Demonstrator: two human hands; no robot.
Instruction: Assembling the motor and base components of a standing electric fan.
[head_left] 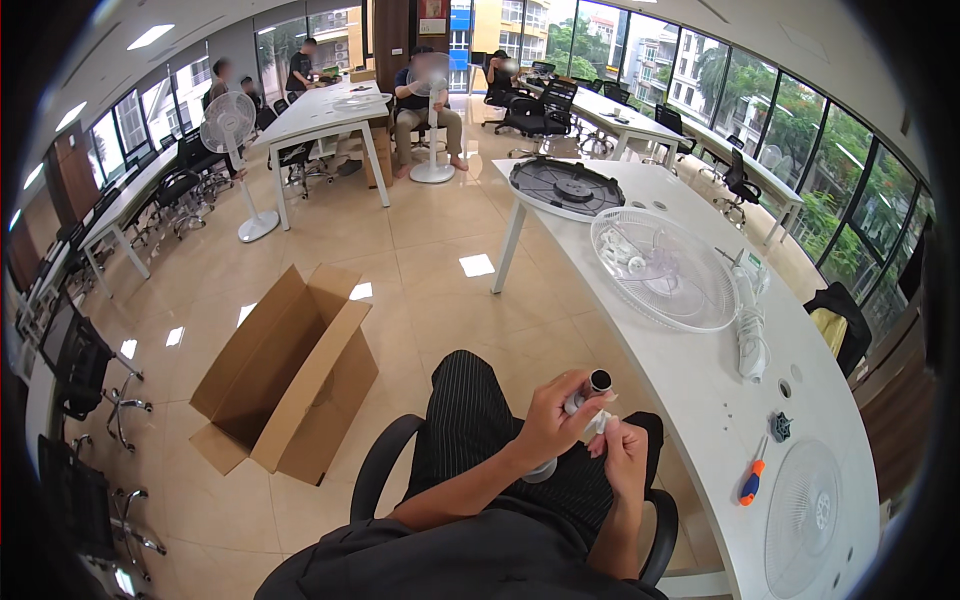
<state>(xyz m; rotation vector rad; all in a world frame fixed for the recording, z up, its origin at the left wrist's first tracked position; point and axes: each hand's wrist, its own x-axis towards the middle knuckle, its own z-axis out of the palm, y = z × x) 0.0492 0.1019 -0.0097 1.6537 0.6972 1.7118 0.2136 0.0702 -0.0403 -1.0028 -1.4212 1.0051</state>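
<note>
Above my lap, my left hand wraps round the upper end of a fan stand pole, a metallic tube with a dark open top and a white collar. My right hand pinches at a small white part on the collar's side, just below my left fingers; its exact shape is hidden. A rounded grey-white piece, seemingly lower on the same stand, shows under my left wrist.
An open cardboard box stands on the floor to my left. The white table on my right bears a fan grille, another grille, a black round base, a screwdriver, a dark knob and a white cable bundle.
</note>
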